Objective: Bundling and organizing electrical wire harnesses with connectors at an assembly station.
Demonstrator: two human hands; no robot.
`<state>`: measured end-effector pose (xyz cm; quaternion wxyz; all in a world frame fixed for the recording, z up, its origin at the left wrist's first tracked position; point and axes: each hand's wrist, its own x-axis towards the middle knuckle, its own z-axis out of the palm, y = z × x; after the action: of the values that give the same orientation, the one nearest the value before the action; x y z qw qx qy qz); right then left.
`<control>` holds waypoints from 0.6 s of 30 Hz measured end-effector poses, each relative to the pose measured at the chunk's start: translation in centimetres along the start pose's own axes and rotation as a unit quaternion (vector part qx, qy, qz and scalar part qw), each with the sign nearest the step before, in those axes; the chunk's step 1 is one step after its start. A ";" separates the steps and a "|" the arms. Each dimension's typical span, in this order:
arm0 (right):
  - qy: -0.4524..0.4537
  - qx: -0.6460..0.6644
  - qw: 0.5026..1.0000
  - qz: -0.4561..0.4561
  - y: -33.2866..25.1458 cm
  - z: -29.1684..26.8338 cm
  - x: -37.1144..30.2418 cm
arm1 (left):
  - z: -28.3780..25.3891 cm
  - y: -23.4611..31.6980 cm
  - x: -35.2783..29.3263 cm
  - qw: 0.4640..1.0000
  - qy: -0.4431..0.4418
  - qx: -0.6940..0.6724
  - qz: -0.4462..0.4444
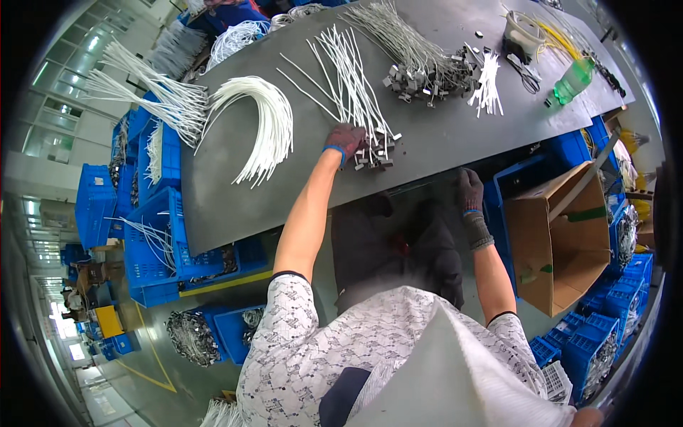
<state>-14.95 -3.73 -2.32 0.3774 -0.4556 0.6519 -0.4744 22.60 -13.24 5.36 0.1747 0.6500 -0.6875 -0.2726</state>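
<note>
My left hand (345, 142), in a dark red and grey work glove, reaches onto the grey table. Its fingers are curled at the lower end of a loose bundle of white cables (350, 78), against the small grey and dark connectors (376, 153) there. The glove hides exactly which cables it grips. By the table's front edge, my right hand (470, 189) wears a dark glove and has its fingers bent together; anything in them is hidden. Left of my left hand lies a thick, curved bundle of white cables (270, 114).
On the table (242, 213), grey cables with connectors (430, 71), short white strips (489, 84), scissors (525, 71) and a green bottle (573, 81) lie farther off. A cardboard box (530, 242) stands right of my right arm. Blue crates (153, 249) flank the table's left side.
</note>
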 end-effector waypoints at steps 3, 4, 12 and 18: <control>0.011 -0.054 0.991 -0.122 -0.4 1.3 2.6 | -0.3 -0.7 -1.4 0.996 0.033 -0.042 -0.068; 0.003 -0.082 0.991 -0.104 -0.7 1.7 4.0 | -0.5 -0.4 -2.0 0.991 0.082 -0.069 -0.074; -0.021 -0.296 0.950 -0.099 -6.0 11.8 17.2 | -5.0 -9.5 -7.4 0.886 0.250 0.212 -0.329; -0.026 -0.223 0.973 -0.057 1.3 12.8 24.3 | -3.4 -11.5 -4.3 0.917 0.161 0.210 -0.300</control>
<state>-10.68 -30.25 -8.39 0.2558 -0.5772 0.7037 -0.3259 34.21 -9.54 1.64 0.0521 0.8823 -0.4647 -0.0531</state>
